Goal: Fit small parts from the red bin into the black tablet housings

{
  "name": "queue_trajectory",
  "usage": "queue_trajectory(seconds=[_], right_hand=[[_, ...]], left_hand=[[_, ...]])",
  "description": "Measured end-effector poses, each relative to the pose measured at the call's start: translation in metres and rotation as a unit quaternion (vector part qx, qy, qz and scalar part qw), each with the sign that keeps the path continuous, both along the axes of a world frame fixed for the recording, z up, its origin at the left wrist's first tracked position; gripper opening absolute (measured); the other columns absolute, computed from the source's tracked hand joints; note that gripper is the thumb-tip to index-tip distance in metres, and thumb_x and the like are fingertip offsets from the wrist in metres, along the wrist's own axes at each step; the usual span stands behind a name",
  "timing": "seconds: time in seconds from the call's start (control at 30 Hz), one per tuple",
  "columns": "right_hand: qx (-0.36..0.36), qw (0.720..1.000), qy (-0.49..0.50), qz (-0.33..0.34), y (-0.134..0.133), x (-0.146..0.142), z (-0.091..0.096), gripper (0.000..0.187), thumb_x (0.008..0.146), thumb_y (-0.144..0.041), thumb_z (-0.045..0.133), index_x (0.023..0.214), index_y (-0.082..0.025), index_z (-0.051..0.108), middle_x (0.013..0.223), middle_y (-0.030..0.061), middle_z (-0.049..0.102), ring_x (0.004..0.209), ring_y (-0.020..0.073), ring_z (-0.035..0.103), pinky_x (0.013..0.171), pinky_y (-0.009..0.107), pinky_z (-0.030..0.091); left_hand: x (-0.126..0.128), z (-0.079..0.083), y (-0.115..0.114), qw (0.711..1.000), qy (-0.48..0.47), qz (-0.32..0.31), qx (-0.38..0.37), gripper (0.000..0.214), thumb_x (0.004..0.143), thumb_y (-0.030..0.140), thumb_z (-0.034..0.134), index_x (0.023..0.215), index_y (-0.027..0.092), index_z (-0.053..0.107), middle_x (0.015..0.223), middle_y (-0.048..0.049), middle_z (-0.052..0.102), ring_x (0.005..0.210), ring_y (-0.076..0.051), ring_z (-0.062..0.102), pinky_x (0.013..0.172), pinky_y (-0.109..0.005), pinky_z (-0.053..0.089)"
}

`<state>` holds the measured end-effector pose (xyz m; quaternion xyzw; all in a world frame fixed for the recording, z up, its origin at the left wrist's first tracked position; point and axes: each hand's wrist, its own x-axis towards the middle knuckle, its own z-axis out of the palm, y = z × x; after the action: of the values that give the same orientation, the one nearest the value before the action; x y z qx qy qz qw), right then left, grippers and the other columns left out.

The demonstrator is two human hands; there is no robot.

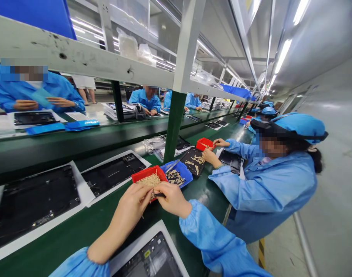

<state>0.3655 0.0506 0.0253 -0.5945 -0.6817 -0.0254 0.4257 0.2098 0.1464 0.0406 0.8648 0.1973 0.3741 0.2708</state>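
Observation:
My left hand point(132, 207) and my right hand point(172, 198) meet low in the middle of the view, just in front of a red plastic tray point(148, 173) heaped with thin tan strips. My right hand pinches a slim dark piece point(160, 195), whose far end reaches toward my left fingers. A few tan strips hang beneath my left hand, which hides what its fingertips hold. Beside the red tray, a blue plastic tray point(183, 173) holds tan and dark pieces. Below my wrists lies a black device panel on a white sheet point(152, 252).
Two more black panels on white sheets point(34, 204) lie to the left on the green workbench point(77, 234). A co-worker in blue sits at my right, both hands point(210, 154) at a red tray. Other workers line the benches, and a metal shelf point(77, 57) runs overhead.

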Motion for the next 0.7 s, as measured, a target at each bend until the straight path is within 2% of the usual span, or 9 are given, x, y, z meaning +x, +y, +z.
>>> queue_trajectory(seconds=[0.1, 0.2, 0.3, 0.4, 0.47, 0.57, 0.7], right_hand=[[-0.003, 0.999, 0.045, 0.0, 0.001, -0.001, 0.001, 0.015, 0.088, -0.013, 0.057, 0.09, -0.017, 0.071, 0.088, 0.007, 0.075, 0.081, 0.0191, 0.069, 0.075, 0.029, 0.054], [0.002, 0.989, 0.147, -0.032, 0.001, 0.002, 0.006, 0.014, 0.091, -0.023, 0.059, 0.084, -0.018, 0.07, 0.081, 0.0055, 0.074, 0.076, 0.0186, 0.068, 0.074, 0.029, 0.054], [0.031, 0.961, 0.264, -0.076, -0.002, 0.014, 0.016, 0.022, 0.092, -0.03, 0.058, 0.078, -0.018, 0.067, 0.075, 0.0052, 0.071, 0.07, 0.0184, 0.066, 0.069, 0.03, 0.053], [0.056, 0.932, 0.337, -0.121, -0.006, 0.03, 0.023, 0.025, 0.093, -0.037, 0.057, 0.081, -0.017, 0.067, 0.073, 0.0047, 0.069, 0.062, 0.0166, 0.062, 0.063, 0.029, 0.052], [0.067, 0.926, 0.34, -0.148, -0.007, 0.037, 0.025, 0.026, 0.092, -0.038, 0.058, 0.083, -0.016, 0.067, 0.072, 0.0042, 0.069, 0.063, 0.0164, 0.062, 0.064, 0.029, 0.052], [0.076, 0.941, 0.283, -0.169, -0.007, 0.039, 0.023, 0.023, 0.092, -0.035, 0.058, 0.084, -0.016, 0.069, 0.075, 0.0054, 0.071, 0.071, 0.0186, 0.066, 0.07, 0.03, 0.053], [0.066, 0.972, 0.156, -0.161, -0.004, 0.03, 0.015, 0.019, 0.092, -0.025, 0.056, 0.085, -0.017, 0.072, 0.082, 0.0079, 0.073, 0.077, 0.0203, 0.067, 0.074, 0.031, 0.053]], left_hand=[[0.003, 0.003, 0.002, 1.0, 0.012, 0.018, -0.02, 0.028, 0.09, 0.044, 0.053, 0.086, 0.025, 0.073, 0.086, -0.0029, 0.074, 0.084, -0.021, 0.065, 0.078, -0.033, 0.051], [0.006, 0.003, 0.01, 0.996, 0.021, 0.066, -0.05, 0.031, 0.089, 0.046, 0.051, 0.085, 0.023, 0.071, 0.084, -0.0031, 0.074, 0.074, -0.02, 0.065, 0.071, -0.032, 0.051], [0.009, 0.0, 0.023, 0.99, 0.028, 0.111, -0.078, 0.034, 0.089, 0.046, 0.048, 0.089, 0.021, 0.071, 0.087, -0.0047, 0.075, 0.071, -0.02, 0.065, 0.069, -0.032, 0.05], [0.015, -0.004, 0.032, 0.987, 0.036, 0.123, -0.095, 0.035, 0.088, 0.048, 0.048, 0.088, 0.022, 0.072, 0.088, -0.0048, 0.076, 0.073, -0.021, 0.066, 0.07, -0.032, 0.05], [0.021, -0.005, 0.035, 0.987, 0.041, 0.116, -0.1, 0.033, 0.087, 0.049, 0.052, 0.085, 0.023, 0.072, 0.085, -0.0041, 0.076, 0.071, -0.021, 0.066, 0.069, -0.032, 0.049], [0.03, -0.004, 0.031, 0.989, 0.037, 0.103, -0.099, 0.028, 0.086, 0.046, 0.054, 0.089, 0.024, 0.071, 0.089, -0.0043, 0.077, 0.074, -0.022, 0.067, 0.073, -0.033, 0.05], [0.037, 0.003, 0.012, 0.993, 0.014, 0.071, -0.095, 0.031, 0.088, 0.046, 0.052, 0.096, 0.024, 0.073, 0.103, -0.0078, 0.077, 0.097, -0.027, 0.069, 0.092, -0.04, 0.05]])
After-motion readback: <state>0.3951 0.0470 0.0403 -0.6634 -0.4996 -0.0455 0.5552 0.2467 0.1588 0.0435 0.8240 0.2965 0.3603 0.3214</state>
